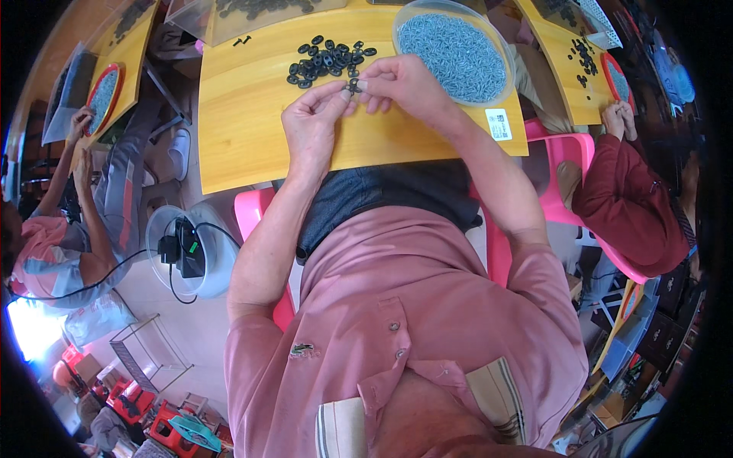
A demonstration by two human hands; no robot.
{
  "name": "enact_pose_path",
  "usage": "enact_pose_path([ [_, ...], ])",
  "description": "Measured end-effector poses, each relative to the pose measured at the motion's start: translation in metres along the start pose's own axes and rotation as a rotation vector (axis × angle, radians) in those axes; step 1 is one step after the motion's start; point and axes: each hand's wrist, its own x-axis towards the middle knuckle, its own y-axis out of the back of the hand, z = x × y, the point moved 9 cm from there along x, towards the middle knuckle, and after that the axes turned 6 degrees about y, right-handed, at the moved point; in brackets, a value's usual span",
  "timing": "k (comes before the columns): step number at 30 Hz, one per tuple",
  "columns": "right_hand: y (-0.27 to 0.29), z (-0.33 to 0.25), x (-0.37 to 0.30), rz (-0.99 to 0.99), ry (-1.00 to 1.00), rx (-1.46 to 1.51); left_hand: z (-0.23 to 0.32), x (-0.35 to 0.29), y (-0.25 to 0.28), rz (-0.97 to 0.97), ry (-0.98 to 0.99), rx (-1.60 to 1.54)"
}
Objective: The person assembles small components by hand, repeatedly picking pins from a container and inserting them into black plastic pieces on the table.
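At the middle of the yellow wooden table [252, 137], both my hands meet over a small black oval plastic part [353, 86]. My left hand [311, 122] pinches it from the left between thumb and fingers. From the other side, the fingertips of my right hand [403, 85] close on the same part; whether a screw is also between them is too small to tell. Just beyond my fingers lies a loose pile of similar black oval parts [327, 58]. A round clear tub [396, 38] full of silvery screws [452, 59] stands right of my right hand.
A clear bin [200, 23] with black parts is at the table's far edge, near a few loose black pieces [241, 40]. A white label [498, 124] sticks to the near right corner. Other people's hands [81, 122] work at side tables. A plastic bucket [217, 267] holds a black device.
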Motion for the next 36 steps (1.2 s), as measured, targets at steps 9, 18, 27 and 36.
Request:
enact_pose_path([
  [9, -0.003, -0.001, 0.000, -0.022, 0.012, 0.000, 0.001, 0.000, 0.001, 0.009, -0.004, 0.020],
  [18, -0.003, -0.001, -0.001, -0.026, -0.002, 0.021, 0.003, 0.000, 0.001, 0.013, 0.016, -0.010],
  [27, -0.006, -0.006, -0.004, -0.051, 0.001, -0.001, 0.003, -0.002, -0.002, -0.009, 0.045, 0.036],
  [36, -0.006, -0.003, -0.001, -0.127, -0.024, 0.127, 0.013, 0.003, -0.013, -0.206, -0.044, 0.071],
])
